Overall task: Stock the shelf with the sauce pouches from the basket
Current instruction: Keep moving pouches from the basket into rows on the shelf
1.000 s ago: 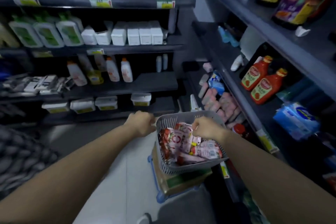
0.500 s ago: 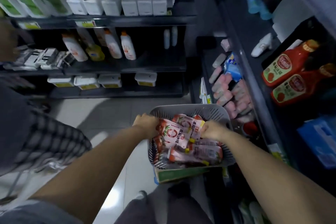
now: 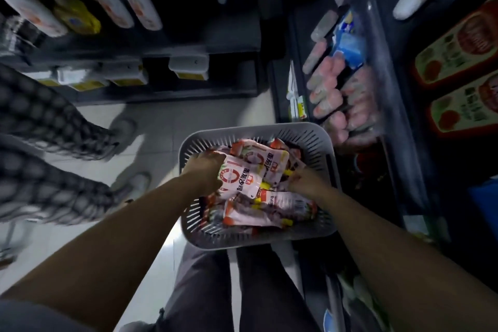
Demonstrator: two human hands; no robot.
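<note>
In basket (image 3: 256, 131): moves left hand (image 3: 204, 174) off its 9 o'clock edge, clamps it on top pouch (image 3: 239, 180); keeps right hand (image 3: 304, 183) at 3 o'clock, grip unreadable. Means pickup starting.

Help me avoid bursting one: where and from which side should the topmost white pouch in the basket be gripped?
Probably its left edge, pinched from the left, not the full middle. The topmost pouch lies flat atop the other pouches, that edge exposed where the left hand holds it; its right is crowded.

1 basket (image 3: 258, 240), 2 hands (image 3: 204, 174), 2 red bottles (image 3: 458, 43), pouches (image 3: 242, 180) too heaped to count.
</note>
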